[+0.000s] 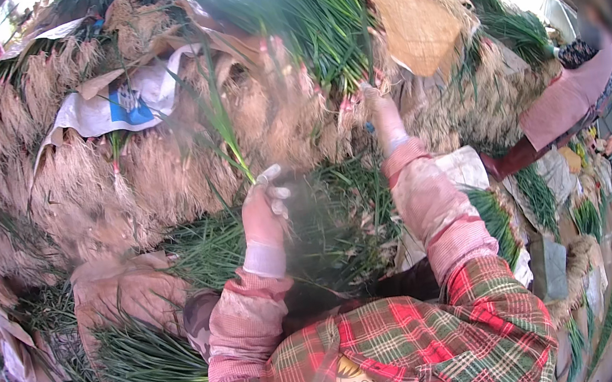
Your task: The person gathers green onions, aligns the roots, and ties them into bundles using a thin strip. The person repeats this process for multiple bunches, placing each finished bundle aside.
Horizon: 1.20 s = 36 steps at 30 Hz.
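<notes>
My left hand (264,217), in a pale thin glove, is closed around a few green onion stalks (227,131). Their leaves point up and away from me, and some roots show below the fingers. My right hand (386,112) reaches forward to the pinkish bulb ends of a thick heap of green onions (329,41). Its fingertips are lost among bulbs and roots, so its grip is unclear. Beneath both hands, loose green leaves (340,227) cover the ground before my body.
A wall of stacked onions with hanging roots (82,187) spans the front. A white woven sack (95,112) and a tan sheet (413,17) lie over it. Trimmed-looking bundled greens (150,377) lie at my left. Another person (568,95) bends at the right; a grey block (548,268) is nearer.
</notes>
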Tool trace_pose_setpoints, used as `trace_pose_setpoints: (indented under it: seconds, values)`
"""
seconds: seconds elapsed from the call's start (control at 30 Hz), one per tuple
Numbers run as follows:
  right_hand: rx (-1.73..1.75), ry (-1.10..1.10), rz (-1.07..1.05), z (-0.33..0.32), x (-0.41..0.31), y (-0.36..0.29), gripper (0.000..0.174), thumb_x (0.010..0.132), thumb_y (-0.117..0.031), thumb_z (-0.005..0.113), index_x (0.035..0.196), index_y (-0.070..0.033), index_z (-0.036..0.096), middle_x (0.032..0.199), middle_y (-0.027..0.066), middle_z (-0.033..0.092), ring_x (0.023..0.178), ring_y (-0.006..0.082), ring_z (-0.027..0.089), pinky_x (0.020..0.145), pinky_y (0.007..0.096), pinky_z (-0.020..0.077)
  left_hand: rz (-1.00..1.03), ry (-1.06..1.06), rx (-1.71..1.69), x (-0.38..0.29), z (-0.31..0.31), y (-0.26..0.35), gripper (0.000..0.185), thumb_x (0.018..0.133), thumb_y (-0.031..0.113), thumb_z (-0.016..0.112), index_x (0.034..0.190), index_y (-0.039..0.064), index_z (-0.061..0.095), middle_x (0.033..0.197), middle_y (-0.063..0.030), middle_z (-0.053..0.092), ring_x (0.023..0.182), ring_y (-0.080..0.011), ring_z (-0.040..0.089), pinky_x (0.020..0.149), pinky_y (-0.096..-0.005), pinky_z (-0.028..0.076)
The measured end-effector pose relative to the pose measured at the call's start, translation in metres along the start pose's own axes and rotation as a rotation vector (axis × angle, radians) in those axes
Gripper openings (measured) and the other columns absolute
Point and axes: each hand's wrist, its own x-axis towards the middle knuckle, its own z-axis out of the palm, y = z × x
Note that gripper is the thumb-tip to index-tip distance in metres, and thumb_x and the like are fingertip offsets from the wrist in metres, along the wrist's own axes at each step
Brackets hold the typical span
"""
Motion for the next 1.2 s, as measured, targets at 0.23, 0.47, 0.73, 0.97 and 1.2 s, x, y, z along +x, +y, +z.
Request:
trace_pose_setpoints:
  seconds: [0.23,0.47,0.73,0.97,1.2]
  values:
    - [-0.897,-0.116,-0.583,0.134,0.039,-0.045,0.04,0.089,-0.012,0.059,0.128,-0.003,0.055,0.115,0.0207,0.063,0.107,0.0323,0.062,0.092,0.0373,0.0486,0.085,0.063,0.002,-0.007,-0.002,0.025,0.031,0.102,0.02,0.046,0.12,0.001,0.062,0.067,-0.0017,0.057,0.05,-0.0041,0.038,0.043,-0.0169,0.029]
    - [-1.43,-0.398,-0.525,0.019,0.042,-0.037,0.038,0.096,-0.017,0.055,0.134,-0.02,0.054,0.111,0.0148,0.066,0.093,0.0302,0.067,0.078,0.0401,0.0559,0.008,0.119,-0.077,0.0,-0.009,0.035,0.032,0.102,0.025,0.047,0.122,0.003,0.062,0.064,-0.001,0.055,0.048,-0.0067,0.04,0.042,-0.0196,0.029]
    - [-1.128,-0.129,-0.71,0.066,0.03,-0.116,0.027,0.097,-0.028,0.055,0.121,-0.019,0.063,0.104,0.01,0.069,0.092,0.0285,0.068,0.076,0.0396,0.0536,0.243,0.02,0.07,-0.018,-0.018,0.042,0.037,0.105,0.025,0.042,0.129,0.003,0.059,0.052,0.0047,0.043,0.041,-0.0048,0.037,0.037,-0.022,0.027]
    - [-1.505,-0.494,-0.032,0.072,0.097,-0.062,0.035,0.096,-0.036,0.049,0.114,-0.012,0.067,0.124,0.0135,0.063,0.11,0.0327,0.061,0.098,0.042,0.0463,0.295,-0.036,0.238,-0.018,-0.013,0.034,0.034,0.101,0.02,0.044,0.124,0.004,0.063,0.067,0.0002,0.062,0.047,-0.0022,0.041,0.042,-0.0189,0.03]
    - [-0.752,0.033,-0.221,0.053,0.106,-0.15,0.019,0.092,-0.018,0.053,0.095,-0.007,0.068,0.086,0.0091,0.067,0.085,0.0173,0.066,0.075,0.0302,0.0524,-0.039,0.023,0.024,-0.008,-0.018,0.027,0.035,0.102,0.025,0.045,0.12,0.003,0.064,0.054,0.006,0.042,0.04,-0.0045,0.032,0.038,-0.0203,0.026]
